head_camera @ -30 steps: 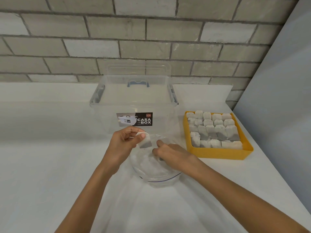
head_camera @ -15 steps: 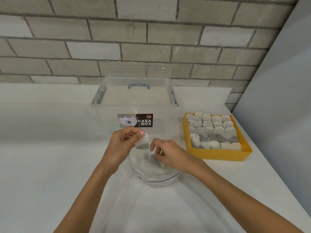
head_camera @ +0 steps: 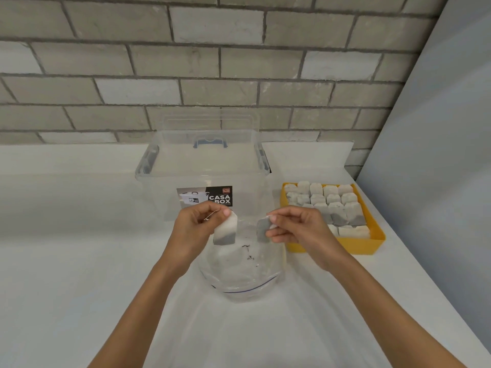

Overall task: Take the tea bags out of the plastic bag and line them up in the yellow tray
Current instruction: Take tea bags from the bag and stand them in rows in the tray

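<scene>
Fingers (head_camera: 288,215) of my right hand (head_camera: 300,232) now pinch second tea bag (head_camera: 263,231), just lifted clear of plastic bag (head_camera: 239,274). My left hand (head_camera: 194,229) pinches first tea bag (head_camera: 225,232). At 3 o'clock, yellow tray (head_camera: 372,241) is nearly full; I judge both go there next.

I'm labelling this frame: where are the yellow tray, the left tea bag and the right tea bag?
yellow tray (head_camera: 334,247): head view, on its bare front wall.
left tea bag (head_camera: 225,231): head view, middle of its face.
right tea bag (head_camera: 263,231): head view, its visible grey part.

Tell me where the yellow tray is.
Head view, right side: the yellow tray sits right of the clear box, just beyond the right hand.
</scene>
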